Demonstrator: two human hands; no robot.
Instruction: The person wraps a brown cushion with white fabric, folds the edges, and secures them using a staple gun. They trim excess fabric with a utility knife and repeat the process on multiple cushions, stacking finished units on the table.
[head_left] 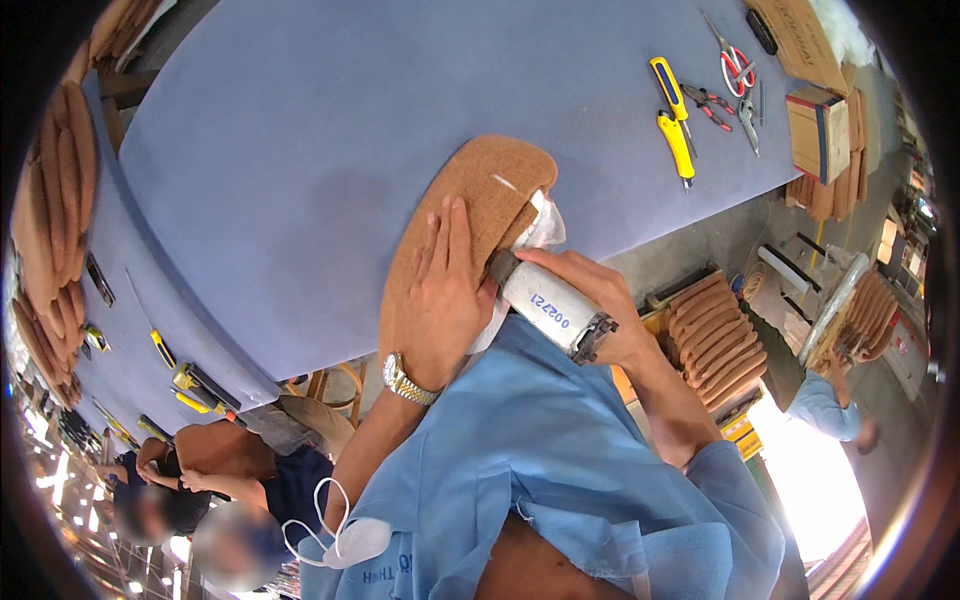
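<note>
A brown fabric-covered padded panel (470, 180), with white material (545, 222) showing along its right edge, lies on the blue-covered table (270, 150) and reaches back toward my body. My left hand (440, 290), a watch on its wrist, rests on the panel with its fingers stretched out flat. In my right hand (600, 290) is a staple gun (548, 305) with a whitish cylindrical body and black ends. Its black nose sits at the panel's right edge, close beside my left thumb. The exact contact point is hidden.
Two yellow utility knives (676, 140), red-handled scissors (735, 70) and pliers (708, 105) lie at the table's far right. Boxes (818, 135) stand beyond. Stacked brown panels (712, 335) are at right. Co-workers (230, 470) work at lower left; another person (825, 400) is at right.
</note>
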